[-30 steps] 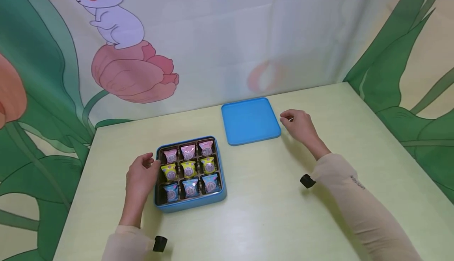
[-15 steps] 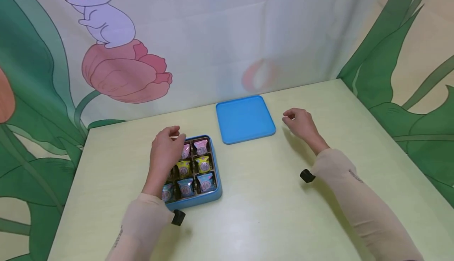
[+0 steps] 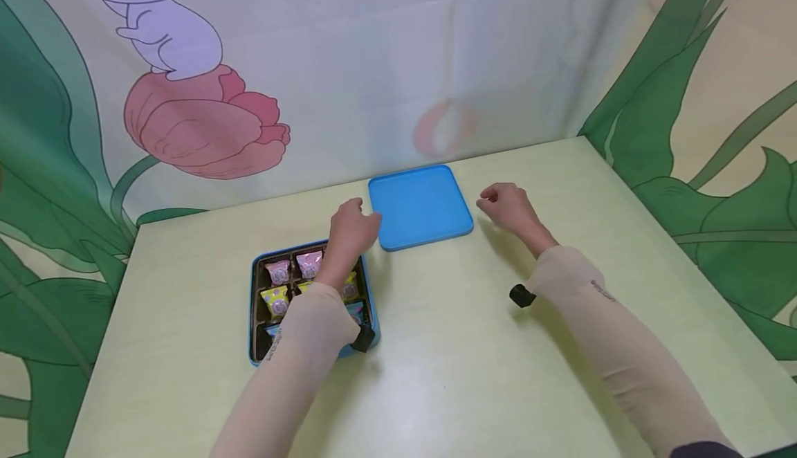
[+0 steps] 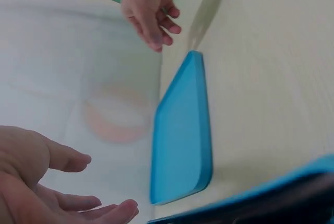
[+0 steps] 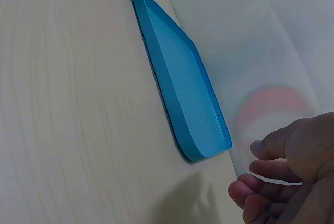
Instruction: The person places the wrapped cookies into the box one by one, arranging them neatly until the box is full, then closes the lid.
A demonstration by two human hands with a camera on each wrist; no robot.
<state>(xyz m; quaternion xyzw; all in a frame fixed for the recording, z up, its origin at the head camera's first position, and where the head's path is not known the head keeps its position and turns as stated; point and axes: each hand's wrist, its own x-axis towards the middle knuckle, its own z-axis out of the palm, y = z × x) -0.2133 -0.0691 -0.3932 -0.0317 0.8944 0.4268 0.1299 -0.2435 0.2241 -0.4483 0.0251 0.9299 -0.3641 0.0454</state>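
Observation:
A blue lid [image 3: 420, 207] lies on the table with its raised rim facing up. My left hand [image 3: 355, 231] hovers just left of it, above the far right corner of a blue box [image 3: 252, 306]. In the left wrist view the fingers [image 4: 73, 203] of that hand are spread and hold nothing. Wrapped sweets [image 3: 275, 301] in pink, yellow and blue fill the box's dark divided tray; my left forearm hides several of them. To the right of the lid floats my right hand [image 3: 507, 205], its fingers loosely bent around nothing, apart from the lid in the right wrist view.
The pale table [image 3: 448, 347] ends at a printed cloth backdrop [image 3: 336, 63] close behind the lid. A black wrist camera [image 3: 521, 296] sticks out from the right sleeve, and another [image 3: 363, 338] from the left sleeve overlaps the box's near right corner.
My left hand has moved from the box's left side rightward across it toward the lid. The right hand stays beside the lid. The whole head view has shifted slightly.

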